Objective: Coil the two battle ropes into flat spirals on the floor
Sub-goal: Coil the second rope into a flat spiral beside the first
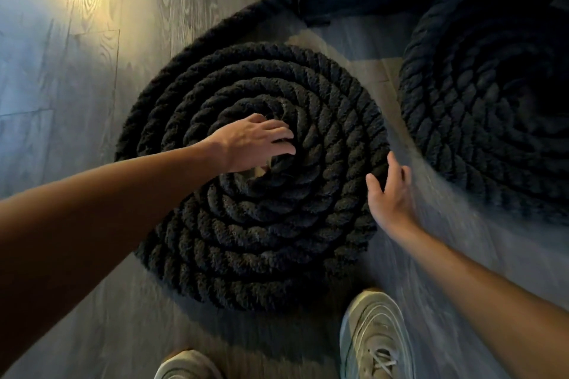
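1. Near rope coil [246,240]: flat spiral on the floor [92,71], centre.
2. Left hand [255,141]: fingers spread, resting on the spiral's middle.
3. Right hand [391,194]: fingers straight, touching its rim at 3 o'clock.
4. Second rope coil [492,120]: flat, at 2 o'clock.

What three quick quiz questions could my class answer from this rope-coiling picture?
1. True or false: the left hand rests on the centre of the near coil.
2. The right hand touches the near coil at its: A) centre B) right outer edge C) far side.
3. Fill the gap: counting the second coil at the right, the floor holds ___ coils.

Key: 1 true; 2 B; 3 two.
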Available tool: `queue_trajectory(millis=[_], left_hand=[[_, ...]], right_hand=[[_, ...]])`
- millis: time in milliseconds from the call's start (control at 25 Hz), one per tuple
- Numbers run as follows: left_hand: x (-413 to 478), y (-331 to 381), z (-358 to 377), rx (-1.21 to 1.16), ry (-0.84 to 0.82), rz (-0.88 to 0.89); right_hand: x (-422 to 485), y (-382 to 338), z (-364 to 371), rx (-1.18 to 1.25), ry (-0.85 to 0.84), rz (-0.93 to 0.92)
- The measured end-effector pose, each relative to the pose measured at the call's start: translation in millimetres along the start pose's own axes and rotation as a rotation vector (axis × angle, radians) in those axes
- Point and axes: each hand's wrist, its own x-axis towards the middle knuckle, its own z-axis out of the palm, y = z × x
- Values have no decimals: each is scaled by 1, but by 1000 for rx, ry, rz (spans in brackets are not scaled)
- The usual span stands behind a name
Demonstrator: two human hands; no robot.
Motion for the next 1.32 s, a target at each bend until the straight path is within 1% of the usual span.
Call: queue_trajectory(millis=[80,160,280,360,480,560,640,680,760,840,880,920,960,1080,1240,1320], left_hand=[[8,0,1,34,-25,19],[9,-3,2,138,-71,6],[8,-3,5,264,-80,-118],[10,1,4,266,-109,-238],[18,5,-4,142,-196,-449],[23,7,-9,72,-220,-503],[26,8,-11,17,-233,-526],[26,8,-12,-41,-225,-573],[22,11,-10,-225,-155,-709],[7,28,-1,-473,24,-807],[-8,44,5,-579,119,-824],[-26,64,13,-631,182,-818],[-45,85,20,-615,198,-797],[-84,128,37,-497,153,-750],[-82,127,36,-516,123,-767],[-90,122,35,-517,141,-754]], right_hand=[[1,0,0,0,-7,12],[3,2,0,3,-24,22],[3,2,-3,33,-65,38],[0,0,-4,66,-60,77],[-18,-4,-3,142,-11,188],[-41,-4,4,147,22,228],[-66,-5,15,148,16,228],[-73,-5,20,159,9,234],[-78,-7,25,166,-12,251],[-79,-9,24,138,-30,263],[-81,-11,22,126,-39,264],[-85,-12,22,119,-55,259],[-91,-13,22,115,-77,246],[-103,-14,26,110,-159,214],[-102,-17,29,40,-189,196],[-104,-18,30,20,-181,181]])
